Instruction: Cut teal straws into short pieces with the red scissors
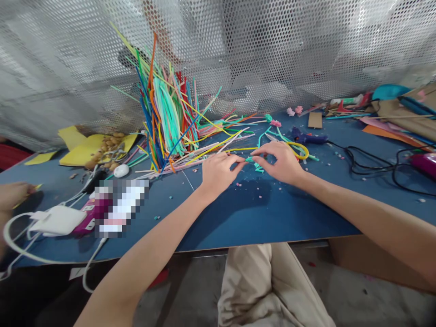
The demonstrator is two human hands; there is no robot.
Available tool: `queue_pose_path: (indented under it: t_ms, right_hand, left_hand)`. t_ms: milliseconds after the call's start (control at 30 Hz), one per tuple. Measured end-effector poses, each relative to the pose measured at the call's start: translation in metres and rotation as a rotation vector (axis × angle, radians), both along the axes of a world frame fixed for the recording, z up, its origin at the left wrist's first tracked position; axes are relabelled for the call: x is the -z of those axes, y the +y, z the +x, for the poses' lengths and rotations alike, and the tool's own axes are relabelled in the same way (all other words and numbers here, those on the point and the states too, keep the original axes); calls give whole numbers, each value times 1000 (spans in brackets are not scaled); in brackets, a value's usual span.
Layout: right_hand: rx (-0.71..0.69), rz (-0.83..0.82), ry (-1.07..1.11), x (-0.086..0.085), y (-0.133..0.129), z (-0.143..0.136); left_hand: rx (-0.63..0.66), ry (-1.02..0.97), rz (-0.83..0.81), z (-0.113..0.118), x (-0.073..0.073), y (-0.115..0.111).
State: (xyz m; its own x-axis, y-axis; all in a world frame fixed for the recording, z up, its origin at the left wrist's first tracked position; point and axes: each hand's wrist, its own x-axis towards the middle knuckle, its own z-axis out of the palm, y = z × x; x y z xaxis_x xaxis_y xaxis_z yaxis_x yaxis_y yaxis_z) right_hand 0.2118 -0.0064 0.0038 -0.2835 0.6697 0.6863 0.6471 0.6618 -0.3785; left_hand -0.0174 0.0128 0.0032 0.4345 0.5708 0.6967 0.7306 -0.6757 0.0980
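Observation:
A small turquoise-green pipe cleaner piece [250, 159] spans the gap between my hands above the blue table. My left hand [220, 175] pinches its left end between thumb and fingertips. Close by, my right hand [281, 162] has its thumb and fingers closed on the right end. Beyond my right fingers, a yellow pipe cleaner loop [302, 156] lies beside loose green stems. Behind my left hand stands a thick bundle of multicoloured pipe cleaners [168, 118], with several more strewn flat to its right.
A blue glue gun [308, 136] with a black cord lies right. On the left are a purple power strip [91, 215], a white charger [57, 221], yellow paper [80, 147] and another person's hand [15, 195]. A perforated metal screen [272, 50] stands along the back.

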Motion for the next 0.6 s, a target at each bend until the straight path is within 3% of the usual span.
queue_pose_path:
  t_ms: [200,400,600]
  right_hand:
    - [5,0,-14,3,3,-2]
    - [-196,-137,157,3,3,-5]
    - [-116,-100,152,3,4,-1]
  left_hand:
    - [9,-26,-34,2,-1,-2]
    - [40,-26,-44,1,0,0]
    - [29,-19,-62,1,0,1]
